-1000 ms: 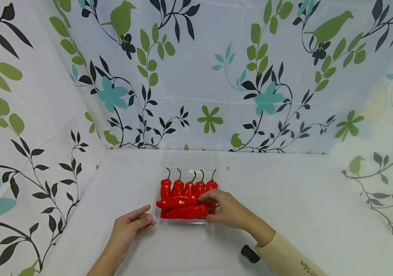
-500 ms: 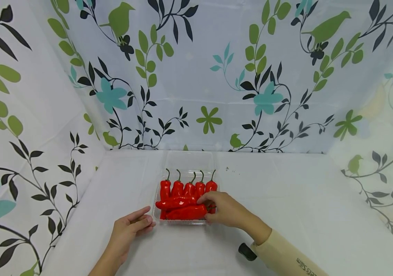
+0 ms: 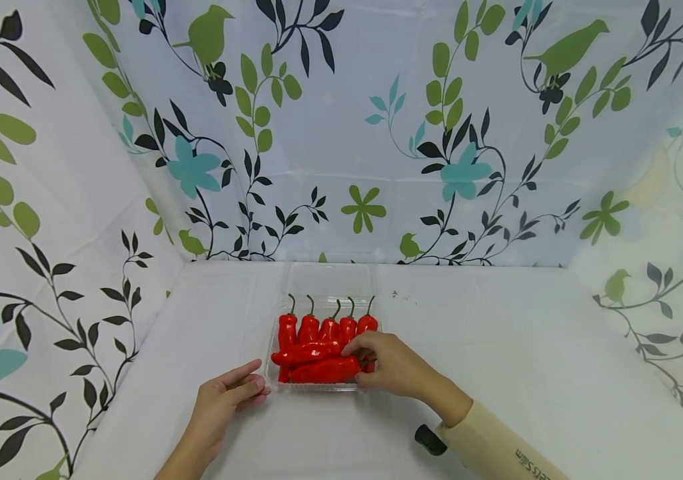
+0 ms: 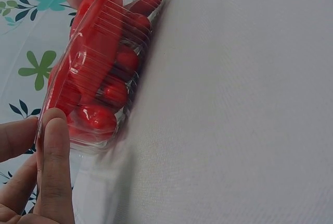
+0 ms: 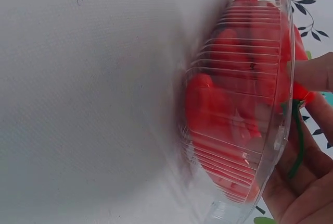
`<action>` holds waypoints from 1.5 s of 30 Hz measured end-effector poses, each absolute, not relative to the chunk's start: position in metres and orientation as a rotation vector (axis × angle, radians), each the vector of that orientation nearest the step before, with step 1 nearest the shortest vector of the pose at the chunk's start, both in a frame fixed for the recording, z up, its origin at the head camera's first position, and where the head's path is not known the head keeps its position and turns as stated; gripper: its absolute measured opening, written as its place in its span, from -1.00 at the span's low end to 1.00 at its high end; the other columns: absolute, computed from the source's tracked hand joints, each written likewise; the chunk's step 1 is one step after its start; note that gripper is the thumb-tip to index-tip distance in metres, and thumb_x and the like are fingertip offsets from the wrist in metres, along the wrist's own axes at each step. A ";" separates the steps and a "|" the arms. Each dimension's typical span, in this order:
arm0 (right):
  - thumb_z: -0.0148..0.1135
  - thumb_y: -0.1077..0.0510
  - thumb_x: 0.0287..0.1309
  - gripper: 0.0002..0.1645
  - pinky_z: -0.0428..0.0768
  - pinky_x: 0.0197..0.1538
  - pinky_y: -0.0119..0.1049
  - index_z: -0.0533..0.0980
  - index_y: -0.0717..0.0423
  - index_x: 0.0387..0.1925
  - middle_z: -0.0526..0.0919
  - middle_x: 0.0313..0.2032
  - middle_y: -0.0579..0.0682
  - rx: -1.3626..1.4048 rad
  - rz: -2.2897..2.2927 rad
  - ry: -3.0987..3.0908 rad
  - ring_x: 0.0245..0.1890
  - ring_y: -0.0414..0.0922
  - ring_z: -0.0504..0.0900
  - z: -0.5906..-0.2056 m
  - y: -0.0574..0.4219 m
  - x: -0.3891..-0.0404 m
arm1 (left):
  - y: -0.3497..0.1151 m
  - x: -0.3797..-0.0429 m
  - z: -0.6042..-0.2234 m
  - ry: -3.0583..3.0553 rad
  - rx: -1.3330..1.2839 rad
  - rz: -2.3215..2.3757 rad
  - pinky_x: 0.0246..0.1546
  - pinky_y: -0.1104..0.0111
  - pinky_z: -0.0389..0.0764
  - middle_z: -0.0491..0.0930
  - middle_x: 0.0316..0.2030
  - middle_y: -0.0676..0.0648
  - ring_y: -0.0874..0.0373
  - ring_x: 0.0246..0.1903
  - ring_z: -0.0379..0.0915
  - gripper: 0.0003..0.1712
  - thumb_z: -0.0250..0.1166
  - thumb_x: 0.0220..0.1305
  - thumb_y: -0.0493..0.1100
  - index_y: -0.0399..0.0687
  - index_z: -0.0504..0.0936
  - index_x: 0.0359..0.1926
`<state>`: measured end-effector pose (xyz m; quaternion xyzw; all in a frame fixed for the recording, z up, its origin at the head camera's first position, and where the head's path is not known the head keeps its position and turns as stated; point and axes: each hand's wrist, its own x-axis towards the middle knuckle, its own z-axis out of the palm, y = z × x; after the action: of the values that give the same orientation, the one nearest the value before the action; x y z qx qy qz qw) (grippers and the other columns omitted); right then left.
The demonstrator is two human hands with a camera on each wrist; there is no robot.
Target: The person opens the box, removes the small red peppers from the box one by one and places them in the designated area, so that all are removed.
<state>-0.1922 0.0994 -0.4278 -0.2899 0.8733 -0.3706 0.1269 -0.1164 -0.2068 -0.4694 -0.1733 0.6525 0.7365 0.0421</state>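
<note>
A clear plastic clamshell container (image 3: 317, 387) holds several red peppers with green stems. A row of peppers (image 3: 308, 328) lies with stems pointing away, and two more lie crosswise on top at the near side. My right hand (image 3: 392, 365) grips the stem end of the nearest crosswise pepper (image 3: 324, 370) with thumb and fingers. In the right wrist view, the pepper's green stem (image 5: 298, 140) hangs past the fingers. My left hand (image 3: 227, 398) pinches the container's left rim; the left wrist view shows its fingers (image 4: 56, 156) against the clear wall.
The container's transparent lid (image 3: 329, 277) is folded back toward the patterned backdrop (image 3: 329, 133). White cloth (image 3: 485, 333) covers the table around it. A black band-like piece (image 3: 430, 440) is beside the right sleeve (image 3: 485, 440).
The right hand and sleeve have shifted slightly left, with the nearest crosswise pepper still in the grip. The left hand stays at the rim.
</note>
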 end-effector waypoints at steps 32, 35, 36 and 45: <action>0.45 0.25 0.12 -0.57 0.74 -0.01 -0.16 0.60 0.16 0.06 0.65 0.00 0.01 -0.807 -1.676 2.306 -0.12 -0.04 0.70 -0.428 0.111 -0.197 | -0.206 -0.116 -0.471 1.989 -0.533 2.277 -0.13 0.30 0.74 0.70 -0.17 -0.23 0.00 -0.26 0.74 -0.47 0.35 0.30 -0.39 -0.39 0.52 0.28; 0.45 0.25 0.13 -0.54 0.74 -0.02 -0.18 0.57 0.21 0.09 0.63 0.04 0.07 -0.745 -1.746 2.259 -0.11 0.01 0.71 -0.427 0.112 -0.196 | -0.206 -0.116 -0.472 1.987 -0.534 2.276 -0.13 0.29 0.74 0.70 -0.17 -0.23 0.00 -0.25 0.74 -0.47 0.35 0.30 -0.39 -0.39 0.52 0.28; 0.45 0.26 0.13 -0.53 0.74 -0.02 -0.19 0.57 0.20 0.10 0.62 0.05 0.07 -0.708 -1.772 2.238 -0.10 0.02 0.71 -0.427 0.112 -0.196 | -0.206 -0.116 -0.473 1.986 -0.534 2.274 -0.13 0.29 0.74 0.70 -0.17 -0.22 0.00 -0.26 0.74 -0.46 0.35 0.30 -0.38 -0.39 0.52 0.28; 0.38 0.27 0.18 -0.51 0.69 0.07 -0.10 0.52 0.24 0.15 0.56 0.09 0.18 -0.457 -2.002 2.035 0.00 0.09 0.65 -0.418 0.116 -0.195 | -0.207 -0.116 -0.474 1.997 -0.545 2.255 -0.13 0.28 0.74 0.70 -0.16 -0.23 0.00 -0.26 0.74 -0.45 0.36 0.30 -0.37 -0.38 0.51 0.30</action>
<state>-0.1953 0.1157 -0.4183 -0.1570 0.6985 -0.6869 0.1250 -0.1164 -0.2068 -0.4743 -0.1779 0.6520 0.7360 0.0404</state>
